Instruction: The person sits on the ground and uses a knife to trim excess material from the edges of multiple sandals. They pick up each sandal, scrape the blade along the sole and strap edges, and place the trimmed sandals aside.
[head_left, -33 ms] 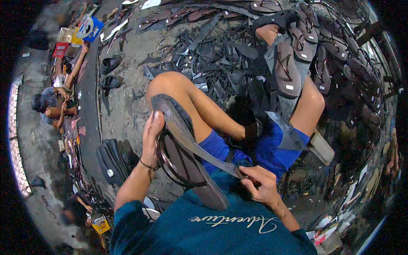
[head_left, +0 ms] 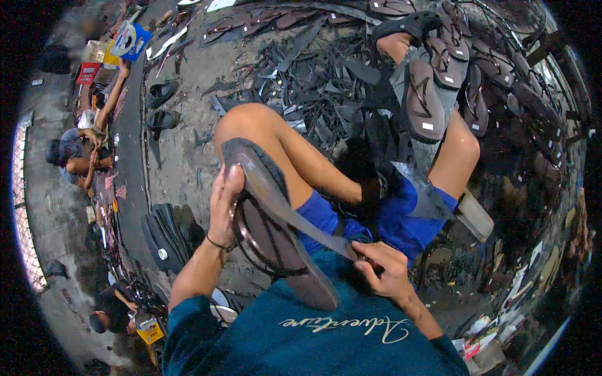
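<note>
Nothing has shifted to any visible degree since the earlier frame: both hands, the sole and the legs stand as they did.

Left hand: raised beside the left knee, fingers flat against the edge of a dark sandal sole, steadying it. Grip is narrow, pressed on the sole rather than wrapped round it. A thin band sits on that wrist.

Right hand: closed, low near the lap, on the near end of a long grey blade that runs diagonally up across the sole toward its top end. Grip is tight on the blade's end.

Sole: held upright and tilted, resting against the left thigh, between the two hands, just above the teal shirt.

Surroundings: blue shorts; the right leg stretched out among brown sandals laid in rows on the right. Black offcuts cover the floor ahead of the knee. A stack of dark soles lies on the floor to the left. Other people sit at the far left, well apart.
</note>
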{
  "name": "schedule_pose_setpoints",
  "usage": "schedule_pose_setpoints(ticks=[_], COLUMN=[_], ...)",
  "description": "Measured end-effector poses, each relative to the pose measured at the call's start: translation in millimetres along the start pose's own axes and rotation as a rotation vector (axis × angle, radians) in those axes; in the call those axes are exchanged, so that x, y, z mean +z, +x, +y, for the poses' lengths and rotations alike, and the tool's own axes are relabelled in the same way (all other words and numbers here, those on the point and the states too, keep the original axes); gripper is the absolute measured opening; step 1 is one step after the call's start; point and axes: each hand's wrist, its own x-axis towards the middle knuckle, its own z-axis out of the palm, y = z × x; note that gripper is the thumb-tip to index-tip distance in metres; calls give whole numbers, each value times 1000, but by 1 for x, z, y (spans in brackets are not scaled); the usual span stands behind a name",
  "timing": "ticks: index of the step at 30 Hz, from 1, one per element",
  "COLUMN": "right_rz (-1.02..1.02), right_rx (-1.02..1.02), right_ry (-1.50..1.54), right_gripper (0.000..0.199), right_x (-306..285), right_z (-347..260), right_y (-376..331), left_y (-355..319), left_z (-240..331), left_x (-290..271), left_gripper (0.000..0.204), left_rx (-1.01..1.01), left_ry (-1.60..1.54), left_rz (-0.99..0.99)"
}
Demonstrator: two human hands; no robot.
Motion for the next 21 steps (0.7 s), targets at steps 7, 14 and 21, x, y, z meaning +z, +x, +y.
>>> schedule_pose_setpoints(ticks=[7, 14, 21], right_rz=[103, 61, 178], right_rx=[-28, -101, -131], right_ry=[-31, 18, 88], right_gripper=[30, 25, 29], right_x=[-4, -8, -34], right_z=[-22, -38, -18], right_y=[60, 141, 134], left_y=[13, 20, 36], left_z=[-4, -3, 75], left_x=[3, 12, 13], left_gripper=[54, 61, 67], left_rx=[48, 69, 121], left_ry=[100, 174, 456], left_rz=[-170, -295, -445])
